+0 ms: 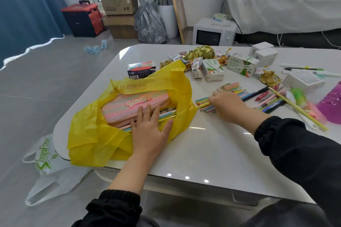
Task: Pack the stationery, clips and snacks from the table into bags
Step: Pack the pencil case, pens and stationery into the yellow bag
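You're mid-stationery: your left grip [149, 131] lies flat and open on the pencil case [132, 103] inside the yellow bag [88, 134] at lower left, your right grip [227, 105] curls round the loose pencils [202, 100] mid-frame on the surface [212, 153], so next lift that bundle into the bag's mouth.

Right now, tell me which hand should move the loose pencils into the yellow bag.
Right. The right hand lies on the loose pencils beside the yellow bag; the left hand presses flat on the pencil case inside it.
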`<state>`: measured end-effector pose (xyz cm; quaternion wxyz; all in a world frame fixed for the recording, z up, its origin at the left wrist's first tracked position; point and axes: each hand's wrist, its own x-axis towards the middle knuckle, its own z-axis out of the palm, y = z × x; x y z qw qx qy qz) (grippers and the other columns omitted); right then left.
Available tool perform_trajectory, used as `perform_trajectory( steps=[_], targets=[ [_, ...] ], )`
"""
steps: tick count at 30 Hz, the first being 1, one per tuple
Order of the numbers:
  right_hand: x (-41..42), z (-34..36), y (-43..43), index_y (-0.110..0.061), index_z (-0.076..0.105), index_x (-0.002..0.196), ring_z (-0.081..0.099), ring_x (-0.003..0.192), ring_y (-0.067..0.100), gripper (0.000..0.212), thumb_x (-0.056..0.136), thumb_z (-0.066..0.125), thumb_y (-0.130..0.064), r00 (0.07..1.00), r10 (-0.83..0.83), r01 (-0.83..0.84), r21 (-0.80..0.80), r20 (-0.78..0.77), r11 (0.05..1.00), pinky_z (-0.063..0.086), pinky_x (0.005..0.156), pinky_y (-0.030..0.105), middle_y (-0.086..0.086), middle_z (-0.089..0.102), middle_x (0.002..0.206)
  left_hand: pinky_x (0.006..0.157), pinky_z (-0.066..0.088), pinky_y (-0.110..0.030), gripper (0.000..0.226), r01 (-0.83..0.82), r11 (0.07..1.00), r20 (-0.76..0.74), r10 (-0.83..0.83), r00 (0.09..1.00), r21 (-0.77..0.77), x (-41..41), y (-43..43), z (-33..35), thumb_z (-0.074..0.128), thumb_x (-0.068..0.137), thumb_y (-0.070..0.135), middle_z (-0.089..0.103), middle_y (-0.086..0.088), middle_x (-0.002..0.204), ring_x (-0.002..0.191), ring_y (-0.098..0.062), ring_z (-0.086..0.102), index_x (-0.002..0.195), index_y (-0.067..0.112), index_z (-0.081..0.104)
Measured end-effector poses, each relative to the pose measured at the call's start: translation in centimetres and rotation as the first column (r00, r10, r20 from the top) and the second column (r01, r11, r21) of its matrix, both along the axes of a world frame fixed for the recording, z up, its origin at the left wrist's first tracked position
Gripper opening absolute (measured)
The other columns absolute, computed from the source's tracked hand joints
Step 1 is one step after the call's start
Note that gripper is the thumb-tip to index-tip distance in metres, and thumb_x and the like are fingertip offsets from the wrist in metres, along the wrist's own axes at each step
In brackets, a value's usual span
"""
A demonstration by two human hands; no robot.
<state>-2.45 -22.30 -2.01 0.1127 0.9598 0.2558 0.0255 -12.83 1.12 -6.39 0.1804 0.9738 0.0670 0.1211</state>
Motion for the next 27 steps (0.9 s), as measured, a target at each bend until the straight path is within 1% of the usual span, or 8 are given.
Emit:
perform_trajectory(
  steps=[3,5,8,11,15,17,22,27],
  targets=[
    [0.3,-0.8,-0.8,-0.012,0.055,0.110,0.046,0.126,0.030,0.022,0.092,0.046,-0.006,1.000,0.016,-0.013,-0.134,0.026,0.991,0.049,0.088,0.037,0.010,0.058,0.117,0.116,0.005,-0.052,0.105,-0.001,1.000,-0.005,0.001,1.000,0.011,-0.1,0.0,0.0,-0.012,0.067,0.085,0.017,0.000,0.158,0.147,-0.022,0.003,0.148,0.031,0.028],
    [0.6,-0.8,-1.2,-0.012,0.055,0.112,0.046,0.127,0.029,0.022,0.093,0.046,-0.007,0.999,0.034,-0.028,-0.155,0.035,0.988,0.048,0.090,0.037,0.010,0.058,0.119,0.116,0.005,-0.052,0.103,-0.003,1.000,-0.009,0.003,1.000,0.011,-0.2,0.0,0.1,-0.009,0.068,0.085,0.017,0.000,0.158,0.147,-0.022,0.003,0.148,0.031,0.028],
    [0.7,-0.8,-1.3,-0.013,0.055,0.112,0.054,0.113,0.025,0.021,0.094,0.046,-0.008,0.999,0.041,-0.038,-0.155,0.021,0.987,0.048,0.080,0.033,0.007,0.058,0.113,0.116,0.005,-0.052,0.095,-0.003,1.000,-0.013,0.003,1.000,0.014,-0.1,0.0,0.1,-0.001,0.072,0.080,0.017,0.000,0.158,0.147,-0.022,0.003,0.147,0.030,0.029],
    [0.7,-0.6,-1.1,-0.011,0.055,0.111,0.056,0.098,0.024,0.019,0.094,0.047,-0.007,0.998,0.021,-0.026,-0.097,-0.053,0.995,0.046,0.071,0.033,0.008,0.055,0.108,0.116,0.005,-0.052,0.093,-0.001,0.999,-0.029,0.002,1.000,0.034,-0.2,0.0,0.1,0.001,0.073,0.077,0.016,-0.001,0.159,0.147,-0.022,0.002,0.147,0.030,0.031],
    [0.8,-0.6,-1.0,-0.011,0.056,0.108,0.058,0.096,0.025,0.019,0.092,0.048,-0.003,0.995,0.029,-0.033,-0.038,-0.099,0.999,0.042,0.069,0.031,0.009,0.055,0.108,0.116,0.005,-0.053,0.094,0.005,0.998,-0.050,-0.002,0.999,0.060,-0.2,0.0,0.1,0.001,0.071,0.076,0.013,-0.001,0.159,0.147,-0.022,0.000,0.147,0.029,0.031],
    [0.8,-0.8,-1.1,-0.012,0.056,0.105,0.058,0.095,0.025,0.019,0.092,0.049,-0.001,0.994,0.048,-0.050,-0.023,-0.096,0.998,0.043,0.071,0.032,0.009,0.056,0.107,0.115,0.005,-0.053,0.094,0.003,0.997,-0.054,0.001,0.999,0.074,-0.2,0.0,0.1,0.000,0.071,0.076,0.013,0.000,0.159,0.147,-0.022,0.000,0.147,0.029,0.030],
    [0.9,-0.7,-1.2,-0.014,0.057,0.105,0.056,0.097,0.023,0.017,0.093,0.049,-0.004,0.989,0.103,-0.104,-0.010,-0.107,0.994,0.040,0.070,0.028,0.007,0.056,0.107,0.115,0.006,-0.053,0.094,0.005,0.997,-0.064,0.001,0.998,0.083,-0.2,0.1,0.1,0.000,0.071,0.075,0.013,0.000,0.159,0.147,-0.022,0.000,0.147,0.029,0.029],
    [1.1,-0.7,-0.8,-0.014,0.059,0.108,0.055,0.097,0.022,0.021,0.094,0.046,-0.005,0.984,0.141,-0.148,-0.064,-0.106,0.987,0.047,0.078,0.033,0.006,0.058,0.110,0.115,0.007,-0.054,0.092,0.003,0.997,-0.074,0.003,0.997,0.082,-0.1,0.1,0.1,0.001,0.072,0.075,0.012,0.000,0.159,0.147,-0.021,-0.001,0.147,0.030,0.029]
  ],
)
